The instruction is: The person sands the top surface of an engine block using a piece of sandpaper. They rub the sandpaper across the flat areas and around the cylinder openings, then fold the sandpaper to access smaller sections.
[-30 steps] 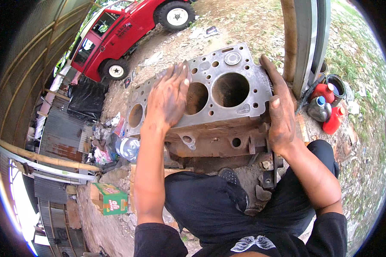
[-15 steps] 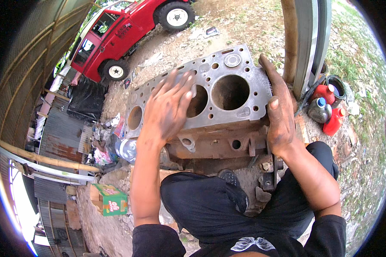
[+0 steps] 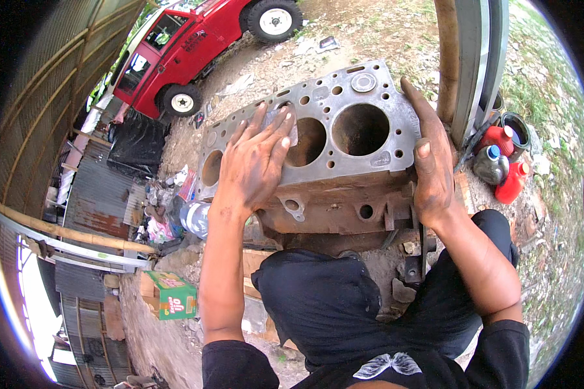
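A heavy engine block [image 3: 334,172] with a grey flat top and brown, rusty sides stands before me. Its large round cylinder bores show in the top face. My left hand [image 3: 253,152] lies over the left part of this face, fingers stretched forward and pressing down a thin grey piece [image 3: 293,135] that looks like sandpaper. Most of that piece is hidden under the fingers. Flat against the block's right end rests my right hand [image 3: 431,172], fingers straight, thumb up by the edge.
A metal post [image 3: 477,71] rises just beyond the block's right end. Red and dark jugs [image 3: 499,165] stand right of it. On the left are a clear plastic bottle [image 3: 194,219] and a green carton [image 3: 175,297]. A red vehicle [image 3: 182,55] is parked behind.
The view has shifted a little, so the block sits further right and up. Over its top, my left hand has slid slightly left. My right hand stays against the end.
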Demonstrator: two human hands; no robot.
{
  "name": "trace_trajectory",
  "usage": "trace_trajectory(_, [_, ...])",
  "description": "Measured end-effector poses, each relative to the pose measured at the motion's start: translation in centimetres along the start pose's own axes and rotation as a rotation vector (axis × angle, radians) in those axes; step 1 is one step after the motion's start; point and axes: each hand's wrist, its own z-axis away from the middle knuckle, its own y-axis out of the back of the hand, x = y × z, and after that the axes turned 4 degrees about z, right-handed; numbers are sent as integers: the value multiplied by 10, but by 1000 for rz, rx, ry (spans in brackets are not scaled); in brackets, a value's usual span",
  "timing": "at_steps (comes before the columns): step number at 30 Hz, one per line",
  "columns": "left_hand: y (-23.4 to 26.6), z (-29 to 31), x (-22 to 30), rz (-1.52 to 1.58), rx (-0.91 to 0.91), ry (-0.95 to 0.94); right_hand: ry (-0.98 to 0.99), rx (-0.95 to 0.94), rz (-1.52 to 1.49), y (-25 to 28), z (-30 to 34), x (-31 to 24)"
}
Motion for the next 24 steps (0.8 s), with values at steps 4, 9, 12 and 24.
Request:
trace_trajectory(4, [-9,-21,-1,83,68,-22,9,-45,72,1,5,1])
trace_trajectory(9, [-12,-12,-3,29,61,-96,-7,-64,95,8,5,-3])
trace_trajectory(12, [-14,-14,-1,92,66,-85,6,-64,106,2,10,-4])
trace_trajectory(24, [-17,-26,10,100,103,-65,29,-32,139,-7,10,-4])
